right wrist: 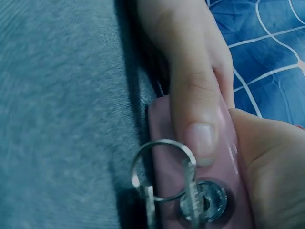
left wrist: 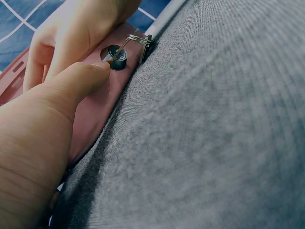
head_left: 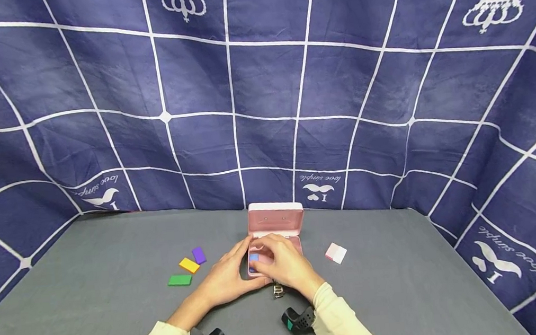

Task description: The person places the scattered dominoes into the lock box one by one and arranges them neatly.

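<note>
A small pink box [head_left: 275, 219] with a white-edged lid stands open on the grey table. My left hand [head_left: 225, 278] grips its left side, the thumb lying on the front wall beside a round lock [right wrist: 217, 202]. A key sits in the lock, and a metal ring [right wrist: 164, 142] with another key hangs from it. My right hand [head_left: 287, 264] reaches down into the box with bent fingers. Their tips are partly hidden, so whether they hold anything does not show. A blue block [head_left: 254, 257] lies inside at the left, near the right thumb.
Left of the box lie a purple block [head_left: 199, 255], a yellow block [head_left: 189, 265] and a green block [head_left: 179, 280]. To the right is a white-and-pink piece [head_left: 336, 253], perhaps two blocks together. A blue checked cloth [head_left: 265, 141] hangs behind the table.
</note>
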A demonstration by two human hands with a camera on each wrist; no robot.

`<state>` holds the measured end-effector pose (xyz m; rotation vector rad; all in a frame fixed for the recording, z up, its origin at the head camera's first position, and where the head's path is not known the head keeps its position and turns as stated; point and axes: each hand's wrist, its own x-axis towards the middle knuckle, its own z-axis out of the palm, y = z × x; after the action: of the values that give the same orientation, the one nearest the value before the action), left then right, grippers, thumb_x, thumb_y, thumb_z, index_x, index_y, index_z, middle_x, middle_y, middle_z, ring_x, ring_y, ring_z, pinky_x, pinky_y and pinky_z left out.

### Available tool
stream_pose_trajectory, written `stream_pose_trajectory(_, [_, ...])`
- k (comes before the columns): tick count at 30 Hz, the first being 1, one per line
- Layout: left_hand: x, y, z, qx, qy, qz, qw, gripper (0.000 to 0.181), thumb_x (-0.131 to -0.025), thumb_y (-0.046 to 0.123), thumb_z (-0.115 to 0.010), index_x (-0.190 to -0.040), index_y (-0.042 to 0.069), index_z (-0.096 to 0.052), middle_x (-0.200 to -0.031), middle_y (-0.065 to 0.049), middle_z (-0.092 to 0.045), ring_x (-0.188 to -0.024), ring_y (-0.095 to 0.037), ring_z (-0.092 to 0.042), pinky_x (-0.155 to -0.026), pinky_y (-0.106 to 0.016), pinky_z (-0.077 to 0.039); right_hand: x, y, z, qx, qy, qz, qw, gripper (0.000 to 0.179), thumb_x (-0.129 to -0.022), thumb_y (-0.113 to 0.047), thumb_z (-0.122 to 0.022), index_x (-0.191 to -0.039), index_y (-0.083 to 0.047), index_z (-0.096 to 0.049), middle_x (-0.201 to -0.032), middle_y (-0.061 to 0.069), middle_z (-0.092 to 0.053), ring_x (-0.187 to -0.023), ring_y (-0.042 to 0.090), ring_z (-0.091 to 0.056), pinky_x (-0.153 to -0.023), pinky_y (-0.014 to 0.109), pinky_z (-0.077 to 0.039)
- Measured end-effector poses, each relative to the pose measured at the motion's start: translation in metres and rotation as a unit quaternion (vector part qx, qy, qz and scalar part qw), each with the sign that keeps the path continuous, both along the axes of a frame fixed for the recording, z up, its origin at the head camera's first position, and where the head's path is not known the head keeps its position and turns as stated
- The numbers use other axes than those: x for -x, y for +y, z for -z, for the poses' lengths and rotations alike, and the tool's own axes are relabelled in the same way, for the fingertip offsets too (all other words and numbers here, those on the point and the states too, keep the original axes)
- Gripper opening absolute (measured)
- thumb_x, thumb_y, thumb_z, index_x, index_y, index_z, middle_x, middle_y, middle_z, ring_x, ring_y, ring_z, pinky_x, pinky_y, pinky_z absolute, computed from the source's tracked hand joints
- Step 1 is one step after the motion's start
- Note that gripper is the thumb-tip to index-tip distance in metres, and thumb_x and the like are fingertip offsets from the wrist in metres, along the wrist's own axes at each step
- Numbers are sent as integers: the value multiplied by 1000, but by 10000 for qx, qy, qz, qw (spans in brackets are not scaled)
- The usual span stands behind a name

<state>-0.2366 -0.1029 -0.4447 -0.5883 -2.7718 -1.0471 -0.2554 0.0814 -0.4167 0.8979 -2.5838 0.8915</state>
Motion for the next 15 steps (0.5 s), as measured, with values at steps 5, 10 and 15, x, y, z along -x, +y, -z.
stream_pose_trajectory(5, [1,-1,-3,-1,23,30,10000,109,-73,66,-75,-155,12,-29,-155,-10,-41,-134,-40,-47,-102,-58,-43,0,0,-1,1,148,3,9999,35,-83,-29,-77,-115,-18,-70,-106,-3,-71,-92,11,-65,-85,26,-52])
stream_pose_trajectory(10, [1,0,0,-12,11,4,10000,110,-72,68,-74,-155,13,-30,-154,-11,-41,-133,-39,-48,-103,-57,-43,1,4,-2,115,118,-219,9996,35,-85,-24,-76,-118,-16,-69,-109,-3,-70,-96,11,-66,-87,26,-52])
stream_pose_trajectory(15, [1,1,1,-21,-35,-65,10000,110,-71,71,-73,-156,17,-29,-153,-10,-42,-133,-38,-48,-103,-56,-43,0,7,-11,431,-87,-552,9975,33,-85,-14,-74,-118,-11,-69,-110,1,-70,-97,17,-68,-85,26,-55])
